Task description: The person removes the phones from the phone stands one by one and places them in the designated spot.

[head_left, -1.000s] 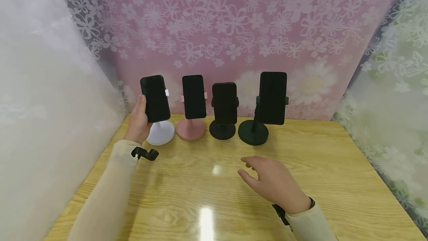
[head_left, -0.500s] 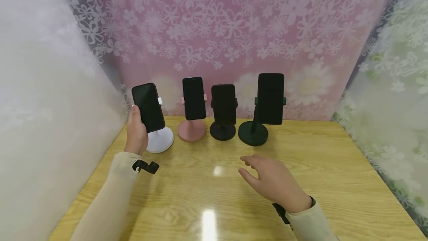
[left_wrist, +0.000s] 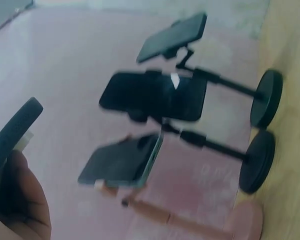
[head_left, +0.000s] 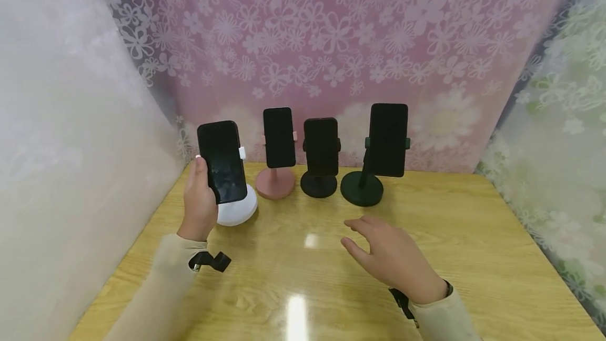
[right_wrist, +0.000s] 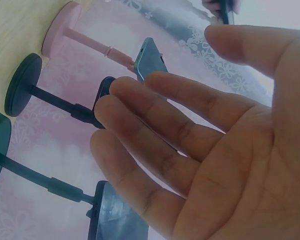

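Note:
At the left, my left hand (head_left: 199,201) grips a black smartphone (head_left: 222,159) by its left side, thumb along the edge, other fingers hidden behind. A white clip shows at the phone's right edge, and the round white base of a phone stand (head_left: 238,211) shows below it. I cannot tell whether that base touches the table. In the left wrist view, the phone (left_wrist: 15,131) appears edge-on above the curled fingers (left_wrist: 34,192). My right hand (head_left: 392,257) hovers over the table's front right, holding nothing; its fingers (right_wrist: 175,95) extend, slightly bent, in the right wrist view.
Along the back stand a pink phone stand (head_left: 274,184), a black one (head_left: 319,186) and a dark green one (head_left: 362,189), each bearing a dark-screened phone. A wooden table (head_left: 284,267) lies beneath them. A flowered pink backdrop (head_left: 331,41) rises behind, with pale walls at both sides.
My left hand has brought the phone and its white stand nearer to me, first leftward, then back rightward. The right hand and the other three stands stay much as they were.

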